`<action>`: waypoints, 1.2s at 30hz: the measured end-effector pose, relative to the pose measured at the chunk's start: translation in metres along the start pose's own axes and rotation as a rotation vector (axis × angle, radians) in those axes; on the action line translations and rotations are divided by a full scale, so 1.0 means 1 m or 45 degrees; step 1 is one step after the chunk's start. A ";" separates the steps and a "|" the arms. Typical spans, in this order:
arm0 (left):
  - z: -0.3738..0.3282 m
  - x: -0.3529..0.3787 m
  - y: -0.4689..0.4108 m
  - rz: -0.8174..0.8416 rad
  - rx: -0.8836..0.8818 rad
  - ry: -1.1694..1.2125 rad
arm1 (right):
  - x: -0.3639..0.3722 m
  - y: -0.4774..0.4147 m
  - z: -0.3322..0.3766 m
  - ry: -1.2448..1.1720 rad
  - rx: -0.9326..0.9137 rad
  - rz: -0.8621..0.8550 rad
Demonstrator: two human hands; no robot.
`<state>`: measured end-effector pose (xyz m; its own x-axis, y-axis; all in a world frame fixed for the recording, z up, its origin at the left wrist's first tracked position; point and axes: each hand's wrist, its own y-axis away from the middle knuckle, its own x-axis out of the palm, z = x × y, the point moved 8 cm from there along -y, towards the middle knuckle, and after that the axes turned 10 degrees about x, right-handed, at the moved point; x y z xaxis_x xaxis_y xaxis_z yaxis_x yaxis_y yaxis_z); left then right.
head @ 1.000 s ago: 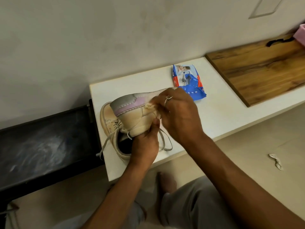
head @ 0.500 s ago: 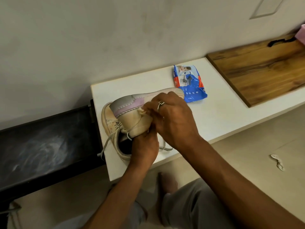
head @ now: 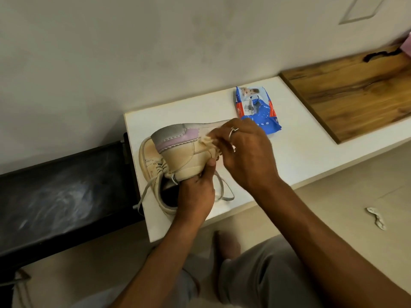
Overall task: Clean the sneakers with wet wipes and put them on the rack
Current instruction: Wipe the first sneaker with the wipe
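- Fingers (head: 223, 136) of my right hand (head: 249, 156) pinched a wet wipe (head: 208, 141) against the sneaker (head: 184, 152).
- My left hand (head: 195, 196) curled round that sneaker from below.
- It was just above the other sneaker (head: 148, 161) on the white table (head: 178, 112).

Bare tabletop (head: 295, 150) is seen right of centre, between the wipes pack (head: 258, 112) and the wood board (head: 355, 101). The top's left part is taken up by the sneakers (head: 184, 152), left hand (head: 195, 196) and right hand (head: 246, 156). The rear is closed off by the wall (head: 155, 52); a black bench (head: 55, 196) is set just beside at left.
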<state>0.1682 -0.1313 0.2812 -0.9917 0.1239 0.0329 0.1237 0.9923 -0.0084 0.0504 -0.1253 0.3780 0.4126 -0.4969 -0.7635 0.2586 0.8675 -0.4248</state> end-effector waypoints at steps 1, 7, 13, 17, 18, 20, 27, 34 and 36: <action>-0.002 0.002 0.000 0.022 -0.001 -0.007 | -0.003 -0.004 -0.014 0.043 0.071 -0.024; 0.004 0.001 -0.001 0.000 0.010 0.019 | -0.001 0.004 0.002 -0.020 0.016 -0.047; 0.001 0.000 -0.004 -0.028 0.017 0.121 | 0.001 -0.002 -0.016 0.058 0.065 -0.011; 0.002 0.003 -0.003 0.007 0.006 0.096 | -0.005 -0.003 -0.036 0.076 0.191 -0.059; 0.005 0.001 -0.005 -0.017 0.000 0.115 | -0.002 0.000 -0.022 0.047 0.124 -0.048; 0.007 0.000 -0.007 -0.014 0.032 0.122 | 0.005 0.008 0.010 -0.026 -0.028 -0.012; 0.008 -0.007 -0.013 -0.118 -0.011 0.351 | -0.006 -0.006 -0.035 0.109 0.156 -0.156; 0.012 -0.011 -0.018 -0.177 -0.144 0.730 | -0.016 -0.014 -0.085 0.121 0.463 -0.228; 0.014 -0.012 -0.021 -0.175 -0.202 0.861 | -0.018 -0.016 -0.086 0.100 0.481 -0.254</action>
<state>0.1768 -0.1536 0.2671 -0.7668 -0.0782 0.6371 0.0529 0.9815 0.1842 -0.0361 -0.1286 0.3570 0.2582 -0.6384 -0.7251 0.6343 0.6781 -0.3713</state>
